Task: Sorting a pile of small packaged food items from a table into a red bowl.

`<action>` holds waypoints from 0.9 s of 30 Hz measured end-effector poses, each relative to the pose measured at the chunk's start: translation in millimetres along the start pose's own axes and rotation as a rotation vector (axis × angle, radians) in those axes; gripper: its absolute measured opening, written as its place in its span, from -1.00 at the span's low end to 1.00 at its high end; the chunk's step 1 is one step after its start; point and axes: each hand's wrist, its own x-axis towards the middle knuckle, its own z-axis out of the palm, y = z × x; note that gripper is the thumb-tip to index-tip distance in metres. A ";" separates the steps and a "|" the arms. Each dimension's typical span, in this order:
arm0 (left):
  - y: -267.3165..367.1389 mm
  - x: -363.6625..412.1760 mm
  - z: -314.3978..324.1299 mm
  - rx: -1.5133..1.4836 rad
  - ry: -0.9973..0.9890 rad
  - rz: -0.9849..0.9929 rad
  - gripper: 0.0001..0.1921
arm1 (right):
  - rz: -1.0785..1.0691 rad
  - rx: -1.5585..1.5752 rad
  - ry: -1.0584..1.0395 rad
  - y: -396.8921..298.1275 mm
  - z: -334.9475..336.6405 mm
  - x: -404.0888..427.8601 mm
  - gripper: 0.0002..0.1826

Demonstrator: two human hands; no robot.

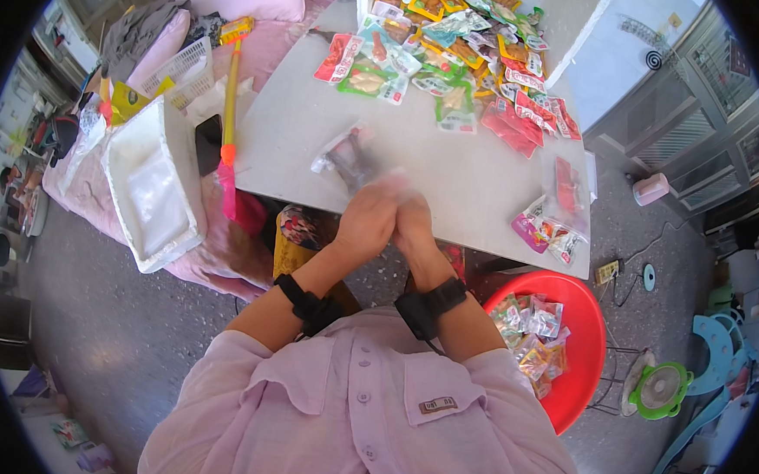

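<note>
My left hand [369, 211] and my right hand [413, 218] meet at the near edge of the table, knuckles close together. Both appear to pinch the near edge of a clear plastic bag [352, 158] with dark contents, which lies on the tabletop beyond them. Motion blurs the fingertips and that edge of the bag. Toward the right end of the table lies another clear bag [564, 186] with a red packet inside. A purple-and-white snack packet [532, 227] is at its near end.
A large pile of snack packets [456, 46] spreads from a white foam box [577, 34] at the table's far side. Below right, a red basin [584, 354] holds filled clear bags. To the left are a white foam box [193, 186], a phone [208, 143] and a yellow stick [232, 91].
</note>
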 end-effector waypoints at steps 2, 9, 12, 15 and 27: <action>4.2 1.6 -2.9 0.020 -0.020 -0.001 -0.81 | -0.026 0.002 -0.016 0.3 -10.4 -0.1 -0.84; -6.3 -34.4 -13.9 0.240 -0.135 0.000 -0.60 | 0.089 -0.457 -0.043 -30.6 -46.2 -7.5 -0.91; -18.3 -37.0 -10.1 0.328 -0.141 0.047 -0.63 | -0.136 -0.643 -0.004 -34.9 -52.5 -7.2 -0.89; -28.2 -28.4 -10.2 0.318 -0.126 0.103 -0.70 | -0.667 -1.106 -0.065 -33.7 -63.7 1.1 -0.75; 32.7 48.7 -100.1 0.037 -0.339 0.071 -0.83 | -1.032 -1.730 -0.419 -88.2 8.6 -56.9 -0.73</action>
